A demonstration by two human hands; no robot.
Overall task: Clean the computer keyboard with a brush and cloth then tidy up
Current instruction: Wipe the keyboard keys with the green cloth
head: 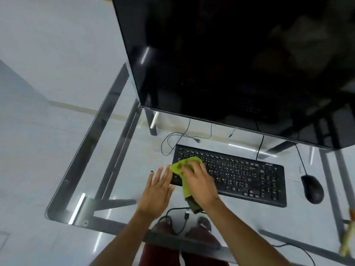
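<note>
A black keyboard (242,175) lies on the glass desk (124,169) below the monitor. My right hand (199,184) presses a green cloth (182,166) onto the keyboard's left end, and the cloth's tail hangs down past my wrist. My left hand (158,189) rests flat with fingers spread at the keyboard's left edge, touching its corner and holding nothing. No brush is clearly seen.
A large dark monitor (240,64) stands over the back of the desk. A black mouse (312,189) sits right of the keyboard, with cables behind and below. A yellowish object (347,240) shows at the right edge. The desk's metal frame and my legs show through the glass.
</note>
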